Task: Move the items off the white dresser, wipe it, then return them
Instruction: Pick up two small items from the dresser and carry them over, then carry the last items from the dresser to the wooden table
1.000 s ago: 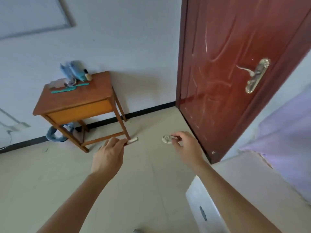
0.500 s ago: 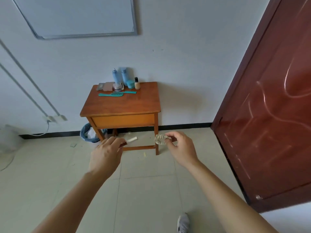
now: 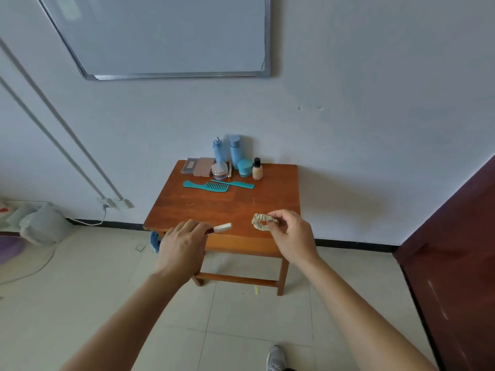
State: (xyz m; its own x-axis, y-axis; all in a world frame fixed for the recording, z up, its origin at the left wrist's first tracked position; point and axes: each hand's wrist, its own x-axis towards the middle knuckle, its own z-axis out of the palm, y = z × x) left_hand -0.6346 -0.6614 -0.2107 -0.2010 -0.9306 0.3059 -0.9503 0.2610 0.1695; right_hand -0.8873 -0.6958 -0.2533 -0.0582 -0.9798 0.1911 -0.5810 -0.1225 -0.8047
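scrunchie (image 3: 263,222) is pinched by right hand (image 3: 292,236); tube (image 3: 221,228) is gripped by left hand (image 3: 182,245), mid-frame over surface (image 3: 227,207).

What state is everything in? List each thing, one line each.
Left hand: grips the white-capped tube.
Right hand: pinches the scrunchie.
Teal combs: lying flat on the wooden table.
Blue bottles: upright at the back.
Beige bottle: upright, black cap on.

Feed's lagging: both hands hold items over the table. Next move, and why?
Probably set the scrunchie in the right hand and the tube in the left hand on the bare front of the wooden table; combs and bottles crowd the back.
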